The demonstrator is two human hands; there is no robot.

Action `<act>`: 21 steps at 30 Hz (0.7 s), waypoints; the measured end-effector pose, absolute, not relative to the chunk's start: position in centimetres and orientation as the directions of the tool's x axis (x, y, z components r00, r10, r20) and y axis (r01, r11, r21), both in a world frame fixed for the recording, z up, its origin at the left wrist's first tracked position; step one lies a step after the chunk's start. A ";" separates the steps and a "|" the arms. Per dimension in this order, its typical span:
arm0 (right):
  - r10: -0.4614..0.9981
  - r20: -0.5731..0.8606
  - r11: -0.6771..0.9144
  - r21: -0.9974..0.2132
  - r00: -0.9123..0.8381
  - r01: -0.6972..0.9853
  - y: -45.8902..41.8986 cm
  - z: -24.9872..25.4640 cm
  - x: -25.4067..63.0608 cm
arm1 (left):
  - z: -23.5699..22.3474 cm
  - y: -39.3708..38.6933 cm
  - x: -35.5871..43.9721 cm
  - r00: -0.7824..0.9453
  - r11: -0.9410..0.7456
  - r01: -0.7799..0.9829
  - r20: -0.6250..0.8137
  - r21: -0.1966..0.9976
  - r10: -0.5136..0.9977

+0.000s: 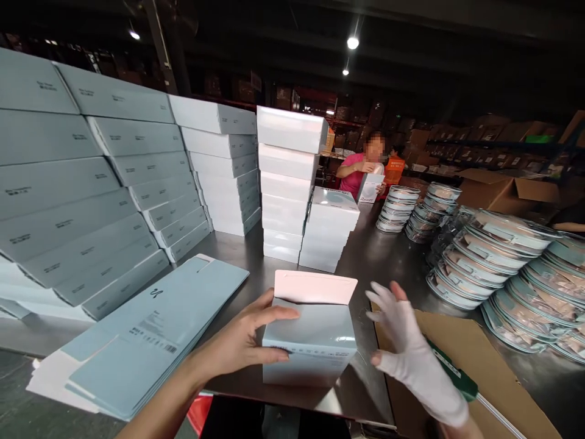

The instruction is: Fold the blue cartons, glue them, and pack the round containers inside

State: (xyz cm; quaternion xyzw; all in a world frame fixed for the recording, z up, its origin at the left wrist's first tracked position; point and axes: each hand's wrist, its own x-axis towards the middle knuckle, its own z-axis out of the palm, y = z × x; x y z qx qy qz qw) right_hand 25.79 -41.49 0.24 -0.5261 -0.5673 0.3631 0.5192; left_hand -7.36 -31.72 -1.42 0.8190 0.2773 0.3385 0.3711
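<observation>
A light-blue carton stands on the metal table near its front edge, with a pale pink flap raised at its far side. My left hand is bare and grips the carton's left side, its thumb on the near face and a finger over the top. To the right of the carton, apart from it, my right hand is held open with fingers spread. It wears a white glove with some fingertips exposed. Flat unfolded cartons lie stacked on the left.
Tall stacks of closed blue boxes line the left and back. Round clear-topped packs are piled at right. A cardboard sheet lies under a green-handled tool. Across the table a person holds a carton.
</observation>
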 end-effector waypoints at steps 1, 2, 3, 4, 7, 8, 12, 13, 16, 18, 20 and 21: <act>0.971 0.236 0.237 -0.956 -0.028 0.175 -40.4 0.3 24.6 | -1.7 -31.8 -7.2 0.602 -0.597 0.176 0.395 0.783 0.694; 0.964 0.245 0.257 -0.955 -0.100 0.146 -39.7 0.3 23.9 | -2.2 -31.9 -7.0 0.576 -0.630 0.138 0.455 0.764 0.678; 0.958 0.250 0.269 -0.952 -0.137 0.143 -39.2 0.1 23.5 | -2.7 -31.9 -6.7 0.537 -0.665 0.093 0.525 0.741 0.660; 0.954 0.259 0.283 -0.945 -0.149 0.167 -39.0 -0.2 23.4 | -3.4 -32.0 -6.4 0.487 -0.696 0.049 0.591 0.716 0.643; 0.912 0.362 0.405 -0.865 -0.192 0.296 -39.2 -1.2 23.9 | -5.5 -31.9 -5.5 0.350 -0.761 -0.056 0.726 0.647 0.592; 0.880 0.410 0.472 -0.815 -0.241 0.335 -39.3 -1.4 23.9 | -6.0 -31.9 -5.3 0.328 -0.780 -0.081 0.756 0.620 0.567; 0.735 0.527 0.678 -0.584 -0.427 0.446 -39.3 -1.1 22.5 | -5.9 -31.7 -6.0 0.414 -0.827 -0.065 0.769 0.558 0.487; 0.698 0.552 0.716 -0.512 -0.456 0.476 -39.1 -0.8 22.0 | -5.4 -31.7 -6.3 0.463 -0.833 -0.039 0.749 0.551 0.474; 0.596 0.600 0.789 -0.316 -0.534 0.526 -38.7 -0.2 21.2 | -4.0 -31.7 -6.8 0.573 -0.844 0.004 0.690 0.537 0.442; 0.585 0.590 0.796 -0.284 -0.556 0.535 -38.7 -0.3 21.2 | -3.3 -31.9 -6.7 0.579 -0.808 -0.010 0.663 0.589 0.475; 0.619 0.577 0.768 -0.303 -0.533 0.564 -39.1 -1.0 21.3 | -3.0 -32.0 -6.6 0.542 -0.710 -0.060 0.620 0.701 0.567; 0.659 0.574 0.734 -0.346 -0.486 0.585 -39.4 -1.6 21.4 | -3.1 -32.1 -6.6 0.516 -0.656 -0.083 0.596 0.750 0.616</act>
